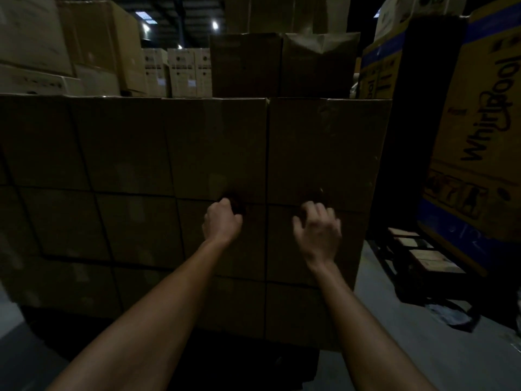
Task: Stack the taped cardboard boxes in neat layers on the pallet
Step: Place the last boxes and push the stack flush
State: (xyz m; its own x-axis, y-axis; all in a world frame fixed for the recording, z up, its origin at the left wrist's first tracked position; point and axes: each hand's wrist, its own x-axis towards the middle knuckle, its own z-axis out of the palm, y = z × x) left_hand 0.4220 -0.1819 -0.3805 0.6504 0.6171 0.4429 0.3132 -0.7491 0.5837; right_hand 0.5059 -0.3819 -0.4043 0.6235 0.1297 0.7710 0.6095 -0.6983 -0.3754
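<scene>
Already well advanced: the stack of cardboard boxes (183, 176) fills the view straight ahead, at least three full layers, seams aligned in a tidy grid, top edge level. Two further boxes (282, 64) sit on top toward the back right, so a new layer looks begun but mostly unfilled. The pallet itself is lost in shadow beneath the stack; cannot confirm its edges.

Left hand (222, 221): fingers curled at a seam between the second and third rows, near the vertical joint. Whether it grips anything is not resolvable in the dim light. Right hand (318, 230): fingers spread and relaxed, holding nothing, at or just off the face of the end box; motion blur hides contact.

Judgement: placing is paused; hands seem to be squaring the front face. The remaining upper layer is left to do.

Surroundings: large printed appliance carton (479, 136) to the right, pale cartons (183, 71) behind.
</scene>
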